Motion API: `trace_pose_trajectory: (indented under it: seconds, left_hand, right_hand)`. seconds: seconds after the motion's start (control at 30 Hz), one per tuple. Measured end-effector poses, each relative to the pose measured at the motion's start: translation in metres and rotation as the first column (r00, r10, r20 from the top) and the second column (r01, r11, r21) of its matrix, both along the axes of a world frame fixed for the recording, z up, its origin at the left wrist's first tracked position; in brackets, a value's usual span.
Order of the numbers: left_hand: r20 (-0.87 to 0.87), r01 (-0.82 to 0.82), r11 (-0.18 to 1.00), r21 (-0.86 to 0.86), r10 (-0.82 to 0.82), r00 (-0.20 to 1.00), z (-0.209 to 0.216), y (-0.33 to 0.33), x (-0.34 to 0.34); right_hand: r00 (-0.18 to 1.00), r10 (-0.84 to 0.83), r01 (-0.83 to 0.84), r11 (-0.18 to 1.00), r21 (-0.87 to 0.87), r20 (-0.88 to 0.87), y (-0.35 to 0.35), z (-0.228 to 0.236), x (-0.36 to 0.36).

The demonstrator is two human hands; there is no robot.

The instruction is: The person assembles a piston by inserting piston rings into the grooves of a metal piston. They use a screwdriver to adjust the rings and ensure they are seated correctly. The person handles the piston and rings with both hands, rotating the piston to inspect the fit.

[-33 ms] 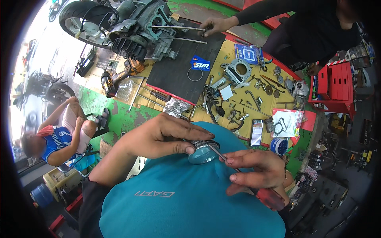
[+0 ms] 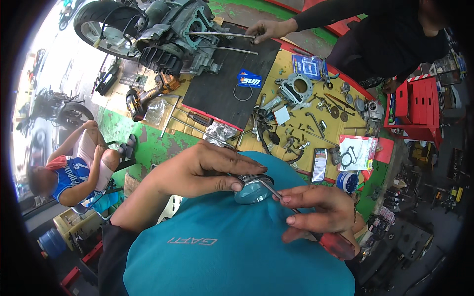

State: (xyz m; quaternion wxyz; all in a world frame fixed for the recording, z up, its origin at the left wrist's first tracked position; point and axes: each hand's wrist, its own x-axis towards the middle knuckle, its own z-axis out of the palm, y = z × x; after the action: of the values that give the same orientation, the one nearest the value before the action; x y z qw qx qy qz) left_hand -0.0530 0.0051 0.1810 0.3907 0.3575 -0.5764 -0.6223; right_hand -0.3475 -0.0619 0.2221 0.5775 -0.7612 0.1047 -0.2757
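Note:
Pinched between the thumb and fingers of my left hand point(image 2: 212, 170) is a round silver piston point(image 2: 249, 192), held in front of my teal shirt with its flat face toward me. Dark grooves or rings run round its far edge. My right hand point(image 2: 318, 212) grips a screwdriver point(image 2: 337, 245) with a red handle and a thin metal shaft. The shaft's tip touches the piston's upper rim, close to my left thumb. Part of the handle is hidden by my right palm.
Beyond my hands lies a cardboard-covered bench with an engine point(image 2: 190, 39), a cordless drill point(image 2: 150, 96), a thin ring point(image 2: 242, 92), a cylinder block point(image 2: 296, 89), a gasket packet point(image 2: 356, 153) and loose bolts. A co-worker's hand point(image 2: 269, 32) holds a stud rod. Another person point(image 2: 81, 170) sits left.

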Motion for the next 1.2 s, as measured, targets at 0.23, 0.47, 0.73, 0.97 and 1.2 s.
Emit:
trace_pose_trajectory:
  seconds: [0.23,0.47,0.73,0.97,1.2]
  left_hand:
    - [0.031,0.019,1.0,-0.023,-0.018,0.999,0.002,0.0,0.001]
    - [0.07,0.012,0.999,-0.034,-0.01,0.997,0.006,0.001,0.0]
    - [0.126,0.009,0.995,-0.099,0.004,0.992,0.012,0.001,0.0]
    - [0.21,0.012,0.988,-0.153,0.02,0.978,0.017,0.0,-0.002]
    - [0.292,0.074,0.992,-0.105,-0.04,0.956,0.028,-0.004,-0.002]
  right_hand:
    - [0.997,0.067,-0.063,0.994,0.091,-0.041,-0.008,0.013,0.0]
    - [0.994,0.087,-0.078,0.988,0.13,-0.064,-0.004,0.015,0.003]
    - [0.992,0.113,-0.101,0.977,0.19,-0.052,-0.008,0.01,0.003]
    - [0.987,0.139,-0.123,0.977,0.172,-0.085,-0.014,0.022,0.009]
    - [0.985,0.138,-0.117,0.976,0.183,-0.104,-0.019,0.023,0.01]
